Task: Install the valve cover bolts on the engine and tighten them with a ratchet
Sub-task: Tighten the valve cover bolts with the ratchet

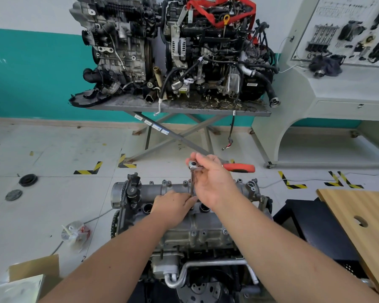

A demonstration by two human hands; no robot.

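Observation:
The engine with its grey valve cover point(179, 228) stands low in the middle of the head view. A ratchet point(239, 167) with an orange handle is held above the cover, its head point(193, 164) carrying a dark extension bar point(192, 182) that points straight down to the cover. My right hand point(212, 182) grips the ratchet at its head end. My left hand point(173, 206) pinches the bottom of the extension where it meets the cover. Several bolts point(193, 233) sit along the cover's near edge. The bolt under the extension is hidden by my fingers.
Two other engines point(175, 51) sit on a grey scissor stand behind. A wooden board point(359, 219) and a black crate point(315, 232) lie to the right. A cardboard box point(31, 274) and a plastic bag point(74, 234) lie on the floor at the left.

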